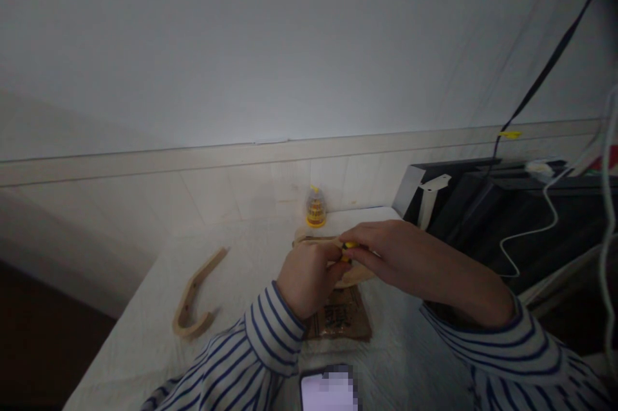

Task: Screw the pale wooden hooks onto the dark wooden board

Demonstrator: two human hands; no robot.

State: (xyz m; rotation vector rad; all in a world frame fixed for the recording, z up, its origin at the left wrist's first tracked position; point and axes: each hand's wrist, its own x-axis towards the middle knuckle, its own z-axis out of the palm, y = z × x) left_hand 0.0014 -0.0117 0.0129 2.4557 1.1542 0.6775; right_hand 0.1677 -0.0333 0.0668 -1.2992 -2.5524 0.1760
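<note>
My left hand [309, 276] and my right hand [386, 250] meet above the white table [145, 334], both with fingers closed. Between their fingertips sits a small yellow and black tool [348, 247], pinched by my right hand and touched by my left. Under the hands lies a pale wooden piece [355, 274], partly hidden. A brown cardboard packet [344, 315] lies just below it. Behind the hands stands a small clear and yellow bit holder [315, 208].
A curved wooden hook-shaped piece [196, 298] lies on the table's left side. A phone [329, 391] with a lit screen sits at the near edge. Dark furniture [483, 205] with white and black cables [541, 230] stands at the right.
</note>
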